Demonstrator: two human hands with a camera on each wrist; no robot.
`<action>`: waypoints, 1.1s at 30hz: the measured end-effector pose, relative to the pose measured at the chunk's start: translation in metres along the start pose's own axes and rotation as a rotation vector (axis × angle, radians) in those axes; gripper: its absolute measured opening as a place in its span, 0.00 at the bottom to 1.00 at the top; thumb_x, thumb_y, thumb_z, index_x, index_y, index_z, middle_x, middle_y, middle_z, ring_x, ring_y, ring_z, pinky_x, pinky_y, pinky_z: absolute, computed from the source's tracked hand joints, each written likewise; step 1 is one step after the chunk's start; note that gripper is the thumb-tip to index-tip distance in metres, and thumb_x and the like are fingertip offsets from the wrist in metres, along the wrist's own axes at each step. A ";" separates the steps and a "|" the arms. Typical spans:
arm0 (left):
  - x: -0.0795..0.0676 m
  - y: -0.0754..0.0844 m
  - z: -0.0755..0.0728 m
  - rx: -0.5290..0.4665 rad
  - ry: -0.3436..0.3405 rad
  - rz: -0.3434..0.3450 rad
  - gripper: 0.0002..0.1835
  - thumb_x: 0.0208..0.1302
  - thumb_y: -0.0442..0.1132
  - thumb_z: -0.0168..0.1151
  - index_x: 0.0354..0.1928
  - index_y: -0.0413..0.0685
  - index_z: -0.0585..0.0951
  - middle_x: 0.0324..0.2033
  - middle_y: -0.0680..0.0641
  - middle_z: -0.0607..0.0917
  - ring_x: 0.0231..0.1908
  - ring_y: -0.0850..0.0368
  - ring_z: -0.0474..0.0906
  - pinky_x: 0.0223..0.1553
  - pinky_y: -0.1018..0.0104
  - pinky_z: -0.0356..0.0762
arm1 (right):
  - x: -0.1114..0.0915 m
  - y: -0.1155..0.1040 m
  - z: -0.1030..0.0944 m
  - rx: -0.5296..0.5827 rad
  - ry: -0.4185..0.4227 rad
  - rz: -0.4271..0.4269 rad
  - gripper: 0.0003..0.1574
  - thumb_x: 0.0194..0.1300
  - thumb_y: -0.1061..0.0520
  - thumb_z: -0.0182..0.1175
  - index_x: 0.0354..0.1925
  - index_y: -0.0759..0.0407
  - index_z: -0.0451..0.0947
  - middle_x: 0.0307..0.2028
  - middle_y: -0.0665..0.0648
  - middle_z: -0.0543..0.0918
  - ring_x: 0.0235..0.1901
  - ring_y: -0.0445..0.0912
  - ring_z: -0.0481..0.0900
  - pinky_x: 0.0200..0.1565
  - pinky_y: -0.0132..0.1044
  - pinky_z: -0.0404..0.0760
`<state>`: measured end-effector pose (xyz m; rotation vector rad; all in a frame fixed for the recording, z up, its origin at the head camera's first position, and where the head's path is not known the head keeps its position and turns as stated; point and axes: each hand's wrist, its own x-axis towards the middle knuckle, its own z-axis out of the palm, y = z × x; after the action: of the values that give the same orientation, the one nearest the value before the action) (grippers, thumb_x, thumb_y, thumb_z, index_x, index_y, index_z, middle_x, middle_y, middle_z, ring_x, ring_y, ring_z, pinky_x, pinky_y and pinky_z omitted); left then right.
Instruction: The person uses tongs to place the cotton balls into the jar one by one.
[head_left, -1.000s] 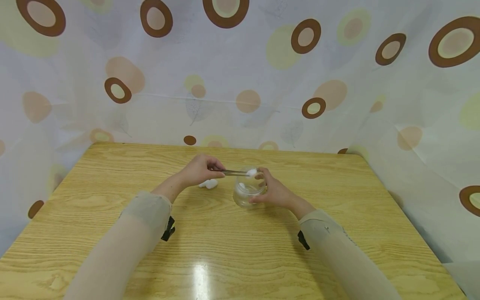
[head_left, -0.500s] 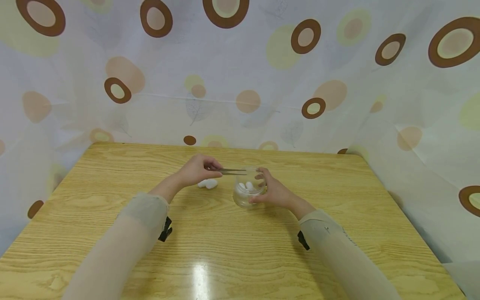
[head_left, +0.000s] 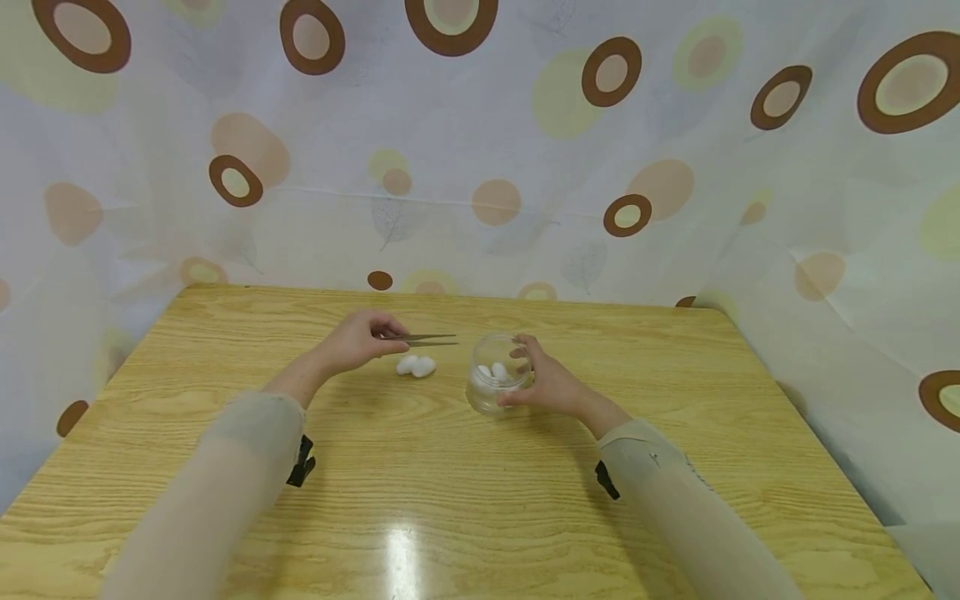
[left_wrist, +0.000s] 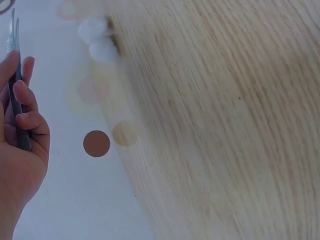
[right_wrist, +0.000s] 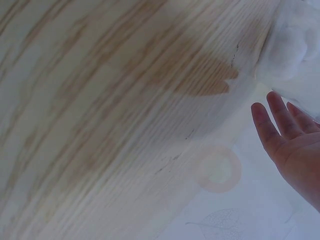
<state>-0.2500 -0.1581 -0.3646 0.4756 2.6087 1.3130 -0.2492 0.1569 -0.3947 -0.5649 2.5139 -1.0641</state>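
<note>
My left hand (head_left: 356, 342) pinches metal tweezers (head_left: 429, 336), their two tips apart with nothing between them. In the left wrist view the tweezers (left_wrist: 15, 90) run up through thumb and fingers. Just below and beyond the left fingertips, white cotton balls (head_left: 423, 367) lie together on the table. A clear glass jar (head_left: 480, 402) stands to the right of the tweezer tips. Thumb in front and fingers behind, my right hand (head_left: 551, 385) holds the jar by its right side. Inside it are white cotton balls (head_left: 499, 372), which the right wrist view shows close beside the fingers.
The wood-grain table (head_left: 465, 500) reaches back to a pale wall covering (head_left: 450, 250) printed with brown and yellow rounds. More of that covering hangs along both sides. Black straps (head_left: 302, 462) sit at the wrists.
The tweezers let a cotton ball go into the jar, where it now lies beside another. Left hand and tweezers have since moved left, off the jar's mouth. Right hand and jar stay put.
</note>
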 end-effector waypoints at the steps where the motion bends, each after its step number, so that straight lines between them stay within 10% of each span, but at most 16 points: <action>1: -0.001 -0.002 -0.002 0.001 0.004 -0.008 0.13 0.63 0.39 0.60 0.48 0.41 0.80 0.41 0.43 0.81 0.39 0.54 0.77 0.41 0.61 0.76 | 0.000 0.000 0.000 -0.003 0.000 -0.001 0.64 0.51 0.46 0.71 0.71 0.55 0.39 0.68 0.64 0.58 0.65 0.60 0.63 0.59 0.56 0.67; 33: -0.029 -0.053 -0.017 0.087 0.054 -0.115 0.16 0.63 0.41 0.61 0.47 0.37 0.81 0.40 0.40 0.82 0.39 0.53 0.76 0.38 0.64 0.75 | -0.001 -0.001 -0.001 -0.012 0.006 -0.011 0.64 0.51 0.46 0.71 0.71 0.56 0.40 0.68 0.63 0.58 0.65 0.60 0.62 0.60 0.56 0.66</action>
<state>-0.2386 -0.2115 -0.3966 0.3011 2.7018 1.1962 -0.2483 0.1574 -0.3931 -0.5806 2.5268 -1.0567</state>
